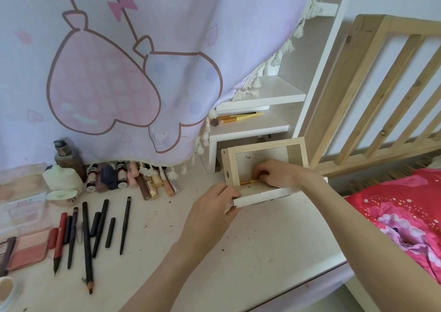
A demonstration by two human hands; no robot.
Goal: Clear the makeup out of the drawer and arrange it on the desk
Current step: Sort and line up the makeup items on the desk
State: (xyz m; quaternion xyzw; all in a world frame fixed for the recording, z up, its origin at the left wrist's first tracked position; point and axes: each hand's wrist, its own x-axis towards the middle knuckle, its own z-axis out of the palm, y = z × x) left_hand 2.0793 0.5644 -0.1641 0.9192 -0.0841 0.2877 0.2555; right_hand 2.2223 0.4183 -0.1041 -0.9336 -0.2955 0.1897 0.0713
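1. Two hands work at the drawer [262,168], which sits pulled out on the surface [250,240], near its right side.
2. Left hand [212,206] grips the drawer's white front at its left corner, fingers curled over the edge, steadying it.
3. Right hand [274,173] reaches inside, its fingers pinching a thin yellow-handled brush [249,181] that lies along the drawer floor close to the front wall; whether the brush is off the floor cannot be told.
4. Apart from that brush, little else shows in the drawer, so the clearing looks nearly done.
5. Pencils [95,230] lie in a rough row on the left of the surface, tubes [133,180] are lined up behind them, and two brushes [236,118] rest on a shelf [274,125] above the drawer.
6. To do this step well, the left hand should hold the drawer firm while the right lifts the brush handle-first, clear of the wooden side.
7. Laying it beside the other brushes would likely suit the arrangement.
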